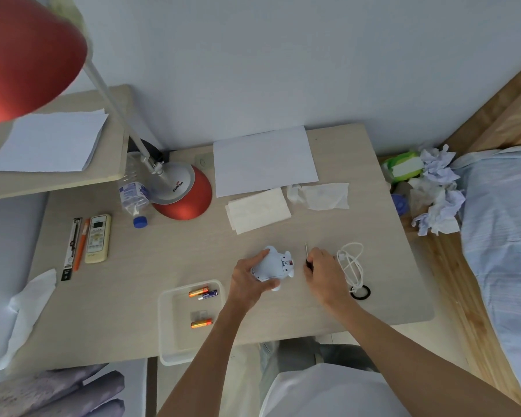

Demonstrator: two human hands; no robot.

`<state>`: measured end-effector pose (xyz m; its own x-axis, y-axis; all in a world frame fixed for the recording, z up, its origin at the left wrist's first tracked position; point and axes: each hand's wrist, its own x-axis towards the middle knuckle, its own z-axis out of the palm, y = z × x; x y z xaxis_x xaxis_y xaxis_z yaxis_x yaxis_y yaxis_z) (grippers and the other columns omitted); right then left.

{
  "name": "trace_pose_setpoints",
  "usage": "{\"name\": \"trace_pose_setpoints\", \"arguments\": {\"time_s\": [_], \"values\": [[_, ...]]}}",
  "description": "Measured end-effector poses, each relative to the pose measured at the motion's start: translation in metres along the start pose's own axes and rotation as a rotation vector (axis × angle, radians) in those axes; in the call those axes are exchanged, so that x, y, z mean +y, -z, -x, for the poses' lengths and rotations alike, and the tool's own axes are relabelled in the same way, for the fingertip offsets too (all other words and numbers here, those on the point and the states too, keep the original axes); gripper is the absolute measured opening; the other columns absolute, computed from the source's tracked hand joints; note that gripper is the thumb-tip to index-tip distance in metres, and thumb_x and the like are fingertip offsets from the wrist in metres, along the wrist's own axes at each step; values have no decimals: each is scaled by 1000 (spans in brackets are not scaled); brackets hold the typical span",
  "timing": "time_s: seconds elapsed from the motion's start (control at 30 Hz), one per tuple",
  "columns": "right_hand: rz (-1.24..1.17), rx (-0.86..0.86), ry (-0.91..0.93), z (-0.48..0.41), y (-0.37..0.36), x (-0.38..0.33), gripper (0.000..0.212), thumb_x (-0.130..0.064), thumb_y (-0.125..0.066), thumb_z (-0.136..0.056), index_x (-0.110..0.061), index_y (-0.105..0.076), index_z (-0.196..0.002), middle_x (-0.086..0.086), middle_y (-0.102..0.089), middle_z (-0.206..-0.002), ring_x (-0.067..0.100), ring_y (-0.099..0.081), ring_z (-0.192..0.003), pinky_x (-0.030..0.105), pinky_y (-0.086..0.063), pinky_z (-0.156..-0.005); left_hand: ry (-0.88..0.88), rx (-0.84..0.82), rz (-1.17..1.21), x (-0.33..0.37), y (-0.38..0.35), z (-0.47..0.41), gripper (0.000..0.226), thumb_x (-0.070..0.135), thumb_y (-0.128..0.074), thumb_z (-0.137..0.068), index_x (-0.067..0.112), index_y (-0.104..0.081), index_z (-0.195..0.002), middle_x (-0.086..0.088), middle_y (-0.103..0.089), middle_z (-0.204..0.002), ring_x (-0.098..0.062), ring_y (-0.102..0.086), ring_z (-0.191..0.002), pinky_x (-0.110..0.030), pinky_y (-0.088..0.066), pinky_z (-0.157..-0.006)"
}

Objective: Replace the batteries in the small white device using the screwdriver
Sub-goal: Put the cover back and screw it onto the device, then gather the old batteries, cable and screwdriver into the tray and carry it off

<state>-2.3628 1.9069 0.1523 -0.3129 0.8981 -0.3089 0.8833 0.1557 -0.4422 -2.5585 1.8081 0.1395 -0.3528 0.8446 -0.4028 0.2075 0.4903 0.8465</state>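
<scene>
The small white device (275,264) lies on the wooden table (163,260), underside up, a small red mark showing near its right side. My left hand (248,281) grips its left half. Just to the right, my right hand (325,270) is closed around the black handle of a screwdriver (307,254); its thin metal shaft points up and away, clear of the device. A clear plastic tray (175,323) at the front holds three batteries: an orange one (198,291) beside a blue one (208,294) at the back, and another orange one (201,323) nearer me.
A coiled white cable (351,264) and a black ring (360,292) lie right of my right hand. Tissues (257,210), paper sheets (263,161), a red lamp base (182,192), a water bottle (133,191), a remote (97,238) and pens (76,245) sit farther back and left.
</scene>
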Motion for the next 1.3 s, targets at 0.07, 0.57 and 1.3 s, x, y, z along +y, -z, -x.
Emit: {"name": "trace_pose_setpoints", "arguments": {"time_s": [0.07,0.57,1.3], "values": [[4,-17,-5,2,3,0,9,-18,-58,-105,-10,-60,-105,6,-61,-100,22,-54,-82,33,-40,-68,-10,7,-36,-1,0,1,92,57,-98,-56,39,-68,-142,-1,-64,-132,-21,-63,-116,-35,-62,-94],[-239,152,-22,91,103,51,19,-25,-82,-94,-25,-64,-101,-9,-65,-92,7,-65,-76,9,-47,-72,-148,111,-408,58,31,70,78,25,-93,-83,33,-58,-152,-2,-53,-143,-17,-59,-123,-31,-62,-91],[-307,156,-296,79,22,106,33,-44,-80,-90,-28,-62,-113,-8,-49,-110,19,-64,-87,33,-57,-79,-341,-459,-680,114,-130,-19,100,41,-100,-68,40,-52,-155,8,-20,-165,-25,-37,-148,-45,-45,-119]]}}
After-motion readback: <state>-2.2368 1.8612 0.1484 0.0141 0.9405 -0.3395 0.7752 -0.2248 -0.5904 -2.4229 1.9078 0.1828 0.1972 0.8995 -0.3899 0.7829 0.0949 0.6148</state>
